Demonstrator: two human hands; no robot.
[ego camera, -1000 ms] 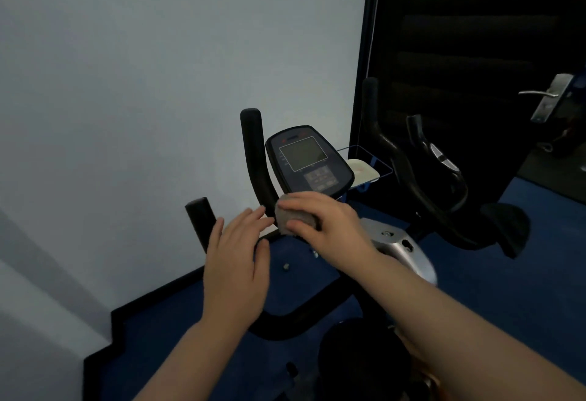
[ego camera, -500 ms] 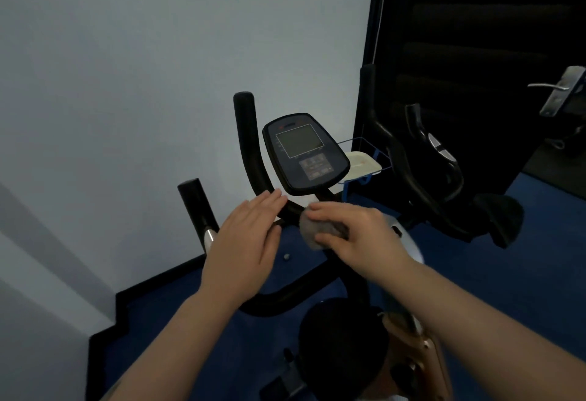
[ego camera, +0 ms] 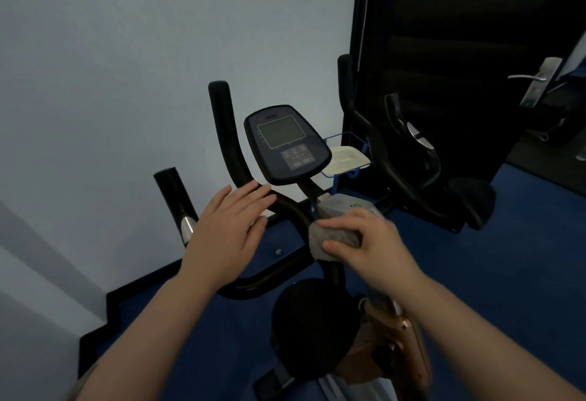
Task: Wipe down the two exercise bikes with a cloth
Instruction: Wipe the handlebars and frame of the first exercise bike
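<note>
We note the right hand (ego camera: 374,242) clenching the grey cloth (ego camera: 329,237), soft and light by our judgement and best kept bunched in the palm, against the near bike's handlebar (ego camera: 285,204), while the left hand (ego camera: 228,229) rests flat, fingers released.
</note>
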